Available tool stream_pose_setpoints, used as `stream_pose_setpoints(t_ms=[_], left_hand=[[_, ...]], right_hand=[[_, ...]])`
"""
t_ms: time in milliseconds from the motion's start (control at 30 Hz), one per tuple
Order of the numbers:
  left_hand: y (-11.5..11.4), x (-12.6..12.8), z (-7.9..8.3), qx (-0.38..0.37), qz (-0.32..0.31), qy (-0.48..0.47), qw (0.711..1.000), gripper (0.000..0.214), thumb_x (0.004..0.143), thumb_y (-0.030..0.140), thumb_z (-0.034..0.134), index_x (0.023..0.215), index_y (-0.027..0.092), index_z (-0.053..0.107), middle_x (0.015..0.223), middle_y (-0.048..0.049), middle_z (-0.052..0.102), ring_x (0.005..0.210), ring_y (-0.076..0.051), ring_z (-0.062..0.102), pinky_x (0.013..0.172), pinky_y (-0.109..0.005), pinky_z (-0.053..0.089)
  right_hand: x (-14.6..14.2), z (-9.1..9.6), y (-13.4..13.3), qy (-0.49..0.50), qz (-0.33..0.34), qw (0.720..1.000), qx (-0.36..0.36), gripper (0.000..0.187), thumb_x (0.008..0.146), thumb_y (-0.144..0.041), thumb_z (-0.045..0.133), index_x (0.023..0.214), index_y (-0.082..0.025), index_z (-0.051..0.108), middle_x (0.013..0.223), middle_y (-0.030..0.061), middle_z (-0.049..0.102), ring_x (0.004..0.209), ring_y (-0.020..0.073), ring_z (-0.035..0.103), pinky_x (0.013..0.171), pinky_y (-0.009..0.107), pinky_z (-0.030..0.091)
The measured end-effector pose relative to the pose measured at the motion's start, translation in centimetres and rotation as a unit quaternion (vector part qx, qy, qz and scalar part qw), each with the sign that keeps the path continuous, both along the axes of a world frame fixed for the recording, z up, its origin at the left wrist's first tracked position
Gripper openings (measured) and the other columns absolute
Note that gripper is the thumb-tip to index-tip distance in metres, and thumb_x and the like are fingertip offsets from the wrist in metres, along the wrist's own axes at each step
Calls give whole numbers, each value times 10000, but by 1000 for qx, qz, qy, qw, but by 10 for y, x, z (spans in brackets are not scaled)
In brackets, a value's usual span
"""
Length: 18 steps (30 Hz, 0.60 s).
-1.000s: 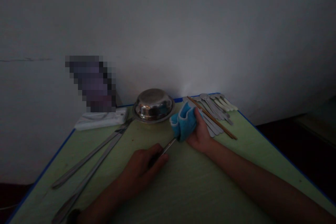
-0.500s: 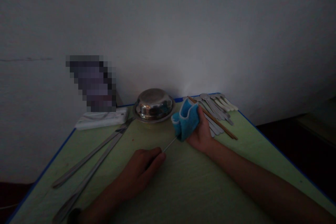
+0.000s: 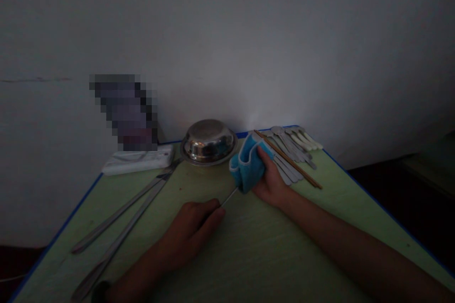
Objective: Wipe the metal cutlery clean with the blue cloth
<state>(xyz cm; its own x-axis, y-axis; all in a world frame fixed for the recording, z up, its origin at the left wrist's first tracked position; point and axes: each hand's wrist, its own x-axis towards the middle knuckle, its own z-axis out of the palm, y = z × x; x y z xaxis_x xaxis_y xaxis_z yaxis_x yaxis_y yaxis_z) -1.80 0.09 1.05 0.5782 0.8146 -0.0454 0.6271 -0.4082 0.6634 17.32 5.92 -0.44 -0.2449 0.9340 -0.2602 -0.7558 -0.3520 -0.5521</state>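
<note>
Green tabletop (image 3: 270, 246), blue-edged, meets a white wall (image 3: 249, 33); left hand (image 3: 194, 232) grips a metal utensil (image 3: 230, 195), right hand (image 3: 272, 180) clenches a blue cloth (image 3: 247, 165) around it.

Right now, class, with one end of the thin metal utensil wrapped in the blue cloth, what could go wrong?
1. The thin metal utensil ends hidden inside the blue cloth in the right hand; if pointed, it might prick the palm.
2. That hand sits close to the spoons and chopsticks; a jerk could scatter them.
3. The left hand grips only the near end, so it may slip.
</note>
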Motion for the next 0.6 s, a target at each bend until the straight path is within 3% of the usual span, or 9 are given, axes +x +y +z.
stream_pose_setpoints(t_ms=[200,400,600], left_hand=[[1,0,3,1,0,10,1000,389,934,367,273,639,203,465,586,42,496,570,-138,552,597,-251,402],[1,-1,4,18,-3,1,1000,389,921,370,270,642,204,485,588,31,516,574,-142,542,590,-247,395],[0,-2,3,-10,-16,4,1000,452,945,382,205,590,201,419,551,44,458,538,-130,531,586,-251,388]], right_hand=[[3,-1,1,37,7,999,36,497,819,-616,355,868,-218,650,776,41,723,871,198,662,832,367,511],[6,-2,1,61,-21,998,15,540,799,-642,354,901,-200,648,818,52,726,852,211,665,847,393,501],[4,2,0,46,-5,999,4,394,836,-513,400,839,-201,641,726,29,718,801,195,673,803,369,523]])
